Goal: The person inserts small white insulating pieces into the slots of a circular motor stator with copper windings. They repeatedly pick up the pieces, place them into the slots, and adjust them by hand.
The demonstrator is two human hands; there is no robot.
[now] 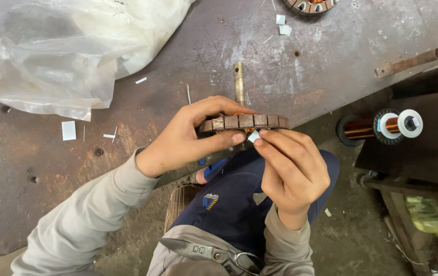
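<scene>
Rusted steel plate serves as the workbench (pixel 290 61) as a person in a grey long-sleeved top grips a slotted stator core (pixel 244 122) edge-on above the lap, just off the bench's near edge. The left hand (pixel 188 138) wraps the disc from the left, fingers curled over its top rim and thumb pressed beneath, a clamp that steadies the core and turns its slots toward the other hand. The right hand (pixel 290 171) is closed in a pinch, thumb and fingertips nipping a small white slip of insulating paper (pixel 254 136) right against the core's underside, apparently at the mouth of a slot, though the slot itself is hidden from this angle.

The core shows as a flat ring of dull brown laminated segments divided by dark gaps, with a brass-coloured shaft (pixel 239 82) rising behind it and a glint of copper at the centre.

Within reach, a spool of copper wire (pixel 380 127) lies on its side at the right. Metal shears (pixel 214 253) rest across the person's lap. White paper offcuts (pixel 68 130) dot the bench beside a crumpled clear plastic bag (pixel 60 51).
</scene>
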